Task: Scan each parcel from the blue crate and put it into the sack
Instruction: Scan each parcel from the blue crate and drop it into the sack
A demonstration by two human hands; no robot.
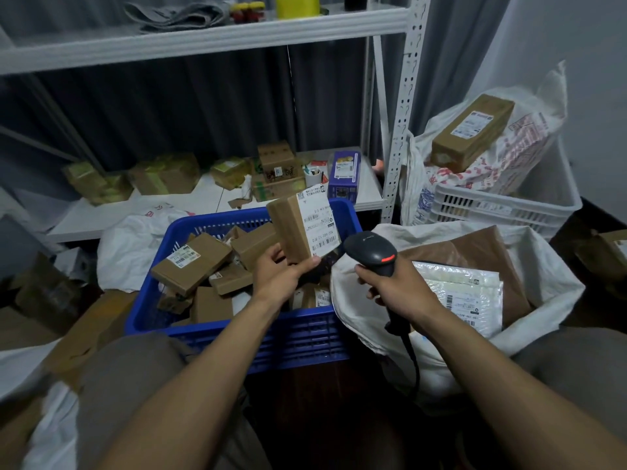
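I am holding a parcel (300, 228) above the crate (271, 337) at twelve o'clock, the scanner (371, 252) sitting at its four o'clock. The sack (549, 276) is lying at the crate's three o'clock, shelving (203, 39) standing behind.

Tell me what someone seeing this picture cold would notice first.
Centre frame, the left hand holds a brown parcel upright above the blue crate, its white label turned toward the black scanner gripped by the right hand. Right of the crate, the open white sack holds a padded mailer; behind it, a long box tops a bag in a white crate.
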